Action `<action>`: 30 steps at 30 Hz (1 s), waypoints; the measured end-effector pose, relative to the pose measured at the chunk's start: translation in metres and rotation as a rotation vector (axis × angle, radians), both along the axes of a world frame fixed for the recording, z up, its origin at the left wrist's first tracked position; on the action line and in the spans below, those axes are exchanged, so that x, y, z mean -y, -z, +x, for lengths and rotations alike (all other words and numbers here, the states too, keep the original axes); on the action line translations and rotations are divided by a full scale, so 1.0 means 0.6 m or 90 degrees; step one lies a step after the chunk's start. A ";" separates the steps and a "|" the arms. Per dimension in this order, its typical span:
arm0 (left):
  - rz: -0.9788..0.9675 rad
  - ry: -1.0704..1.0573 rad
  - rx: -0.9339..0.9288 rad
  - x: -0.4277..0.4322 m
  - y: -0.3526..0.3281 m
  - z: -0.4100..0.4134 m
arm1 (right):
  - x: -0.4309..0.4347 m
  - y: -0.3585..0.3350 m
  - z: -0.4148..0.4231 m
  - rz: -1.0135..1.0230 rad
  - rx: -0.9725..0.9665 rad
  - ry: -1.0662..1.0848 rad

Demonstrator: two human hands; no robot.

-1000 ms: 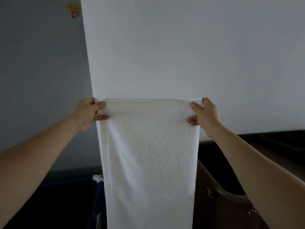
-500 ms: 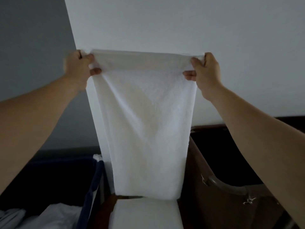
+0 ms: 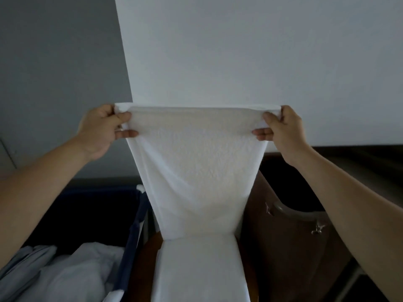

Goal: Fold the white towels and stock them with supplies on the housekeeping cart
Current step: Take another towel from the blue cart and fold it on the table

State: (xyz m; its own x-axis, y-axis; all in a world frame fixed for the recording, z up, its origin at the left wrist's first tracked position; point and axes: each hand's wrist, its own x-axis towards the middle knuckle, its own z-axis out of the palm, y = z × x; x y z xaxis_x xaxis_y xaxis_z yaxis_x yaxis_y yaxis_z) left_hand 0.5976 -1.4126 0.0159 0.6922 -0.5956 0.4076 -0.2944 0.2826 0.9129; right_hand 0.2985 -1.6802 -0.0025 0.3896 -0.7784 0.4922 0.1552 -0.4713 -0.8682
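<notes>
Suspended white towel [image 3: 196,171].
The terry cloth hung upright, stretched along its top edge between left hand [image 3: 102,131] and right hand [image 3: 283,129], narrowing downward; its lower end met flat white cloth [image 3: 200,269] beneath.

The towel [image 3: 196,166] hangs centre, its lower part lying flat below; a linen bin [image 3: 130,236] left, perhaps a cart [image 3: 283,258] right.

support: brown top [image 3: 150,260] | on it: white towel [image 3: 197,175], lower part flat
</notes>
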 end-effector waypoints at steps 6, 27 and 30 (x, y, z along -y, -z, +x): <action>0.142 0.026 -0.084 -0.108 0.135 -0.047 | -0.109 0.107 -0.055 0.067 -0.138 0.002; 0.518 -0.074 -0.335 0.065 0.554 0.023 | 0.046 0.531 0.030 0.356 -0.548 -0.013; 0.581 -0.082 -0.350 0.113 0.650 0.041 | 0.079 0.615 0.059 0.415 -0.554 -0.028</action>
State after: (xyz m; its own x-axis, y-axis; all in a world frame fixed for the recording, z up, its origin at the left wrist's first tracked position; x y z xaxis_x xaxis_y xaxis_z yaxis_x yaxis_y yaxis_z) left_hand 0.6224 -1.4803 -0.3743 0.7248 -0.4268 -0.5409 0.2424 -0.5769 0.7800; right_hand 0.3338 -1.7274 -0.3717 0.4387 -0.7665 -0.4690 -0.6284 0.1114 -0.7699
